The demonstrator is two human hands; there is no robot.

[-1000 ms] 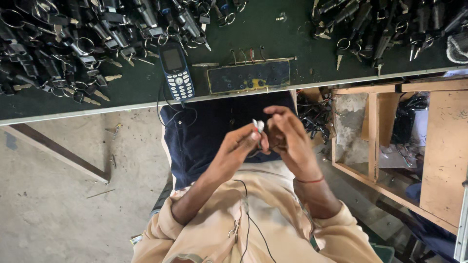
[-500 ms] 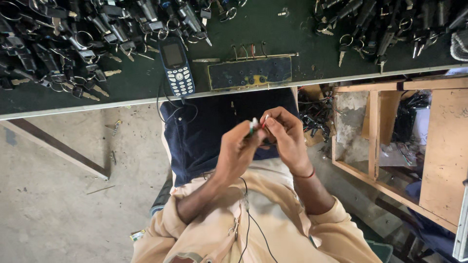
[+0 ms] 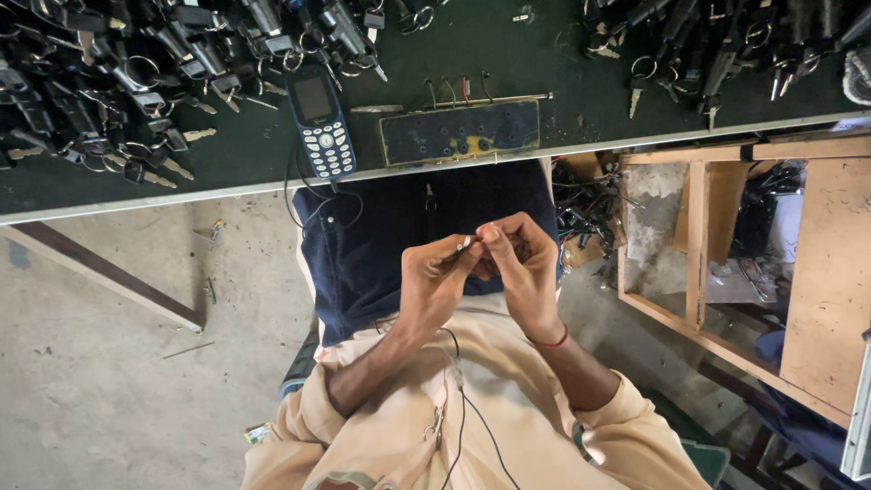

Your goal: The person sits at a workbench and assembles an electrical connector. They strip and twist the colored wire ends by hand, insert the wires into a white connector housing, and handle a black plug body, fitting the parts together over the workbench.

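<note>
**Two hands pinching a tiny part over the lap, below a bench strewn with keys**

Seen from a head camera looking down. The left hand [image 3: 435,277] and the right hand [image 3: 517,259] meet above the lap, fingertips touching. Both are curled tight, thumbs and forefingers pressed together on a small pale part [image 3: 465,243] held between them; its exact shape is too small to tell. The right wrist wears a thin red thread band [image 3: 551,342].

The hands hover over dark blue trousers [image 3: 381,245]. The person wears a beige top [image 3: 472,426], and a thin black cord [image 3: 463,408] runs down its front.

Above the hands lies the dark green bench [image 3: 508,54], its pale edge crossing the view. A blue keypad phone [image 3: 320,118] rests near that edge, with a cable hanging from it. Just beside it to the right sits a flat dark blue plate [image 3: 458,132] with small wires at its top. Heaps of black-headed keys [image 3: 118,73] on rings cover the bench on the left, and more keys [image 3: 717,45] lie on the right.

To the right stands an open wooden box frame [image 3: 699,245] holding tangled wires. Bare concrete floor [image 3: 109,381] fills the left
</note>
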